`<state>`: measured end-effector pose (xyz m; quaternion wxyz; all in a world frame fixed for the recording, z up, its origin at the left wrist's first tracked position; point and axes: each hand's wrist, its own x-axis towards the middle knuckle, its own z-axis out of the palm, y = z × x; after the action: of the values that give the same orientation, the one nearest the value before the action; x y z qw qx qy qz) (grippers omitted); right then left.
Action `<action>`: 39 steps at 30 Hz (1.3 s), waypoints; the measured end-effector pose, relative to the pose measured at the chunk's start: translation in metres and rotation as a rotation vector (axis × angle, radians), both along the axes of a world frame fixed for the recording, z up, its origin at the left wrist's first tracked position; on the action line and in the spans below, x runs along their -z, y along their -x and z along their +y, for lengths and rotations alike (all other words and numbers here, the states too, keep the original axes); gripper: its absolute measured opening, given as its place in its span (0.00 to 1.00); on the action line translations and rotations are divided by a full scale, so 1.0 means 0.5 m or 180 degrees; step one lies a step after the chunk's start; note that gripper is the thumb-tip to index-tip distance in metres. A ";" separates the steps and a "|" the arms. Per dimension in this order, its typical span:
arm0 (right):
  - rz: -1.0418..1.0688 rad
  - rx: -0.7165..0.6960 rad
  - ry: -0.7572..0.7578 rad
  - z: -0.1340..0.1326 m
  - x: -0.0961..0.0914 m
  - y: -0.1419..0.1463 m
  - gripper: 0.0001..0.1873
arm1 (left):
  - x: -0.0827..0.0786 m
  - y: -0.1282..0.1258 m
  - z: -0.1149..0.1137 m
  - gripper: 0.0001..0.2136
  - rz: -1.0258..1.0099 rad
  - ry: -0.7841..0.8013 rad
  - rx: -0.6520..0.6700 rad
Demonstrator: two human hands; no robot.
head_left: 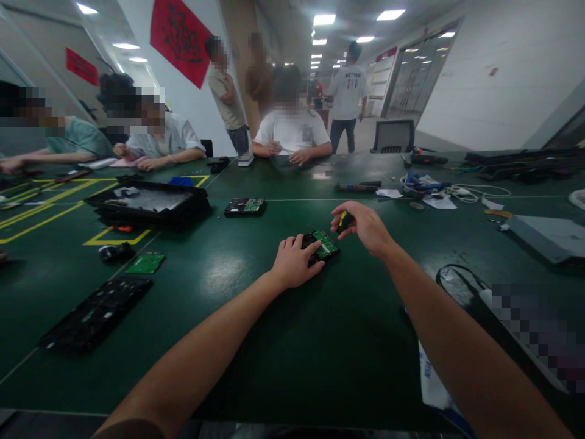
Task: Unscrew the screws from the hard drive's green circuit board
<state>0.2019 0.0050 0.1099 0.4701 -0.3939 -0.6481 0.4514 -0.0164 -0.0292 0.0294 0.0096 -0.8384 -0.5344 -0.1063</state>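
Observation:
A hard drive (pixel 329 246) lies on the green table with its green circuit board facing up. My left hand (pixel 297 259) rests over its left part, thumb and fingers on the drive, steadying it against the table top. Just above the drive's right side is my right hand (pixel 361 227), its fingers curled round a yellow and black screwdriver handle (pixel 344 222). The shaft and tip of the screwdriver are too dim to make out. A second hard drive (pixel 245 207) sits farther back, apart from both hands.
On the left are a black tray (pixel 150 201), a loose green circuit board (pixel 146 263) and a black panel (pixel 98 312). At the right stand a grey metal case (pixel 548 235) and white cables (pixel 461 192). Across the table sits a person (pixel 292 131).

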 end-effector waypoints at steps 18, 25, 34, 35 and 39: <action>0.0402 -0.0374 0.0469 0.003 0.000 -0.005 0.18 | 0.002 0.000 0.000 0.29 0.0022 -0.0027 -0.0008; 0.0067 -0.0350 0.0381 -0.010 -0.015 -0.003 0.14 | 0.005 0.000 0.001 0.30 0.0041 -0.0036 -0.0003; 0.0491 -0.0279 0.0555 0.000 0.005 0.004 0.17 | 0.003 -0.001 0.001 0.30 0.0015 -0.0008 -0.0002; 0.0538 -0.0320 0.0585 0.001 0.005 0.001 0.18 | 0.003 -0.001 0.001 0.30 0.0002 -0.0008 0.0008; 0.0587 -0.0557 0.0683 0.004 -0.001 -0.010 0.19 | 0.005 0.001 0.001 0.30 -0.0006 -0.0037 0.0022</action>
<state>0.2069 0.0068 0.1103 0.4417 -0.3408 -0.5821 0.5915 -0.0167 -0.0285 0.0270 0.0135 -0.8402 -0.5308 -0.1103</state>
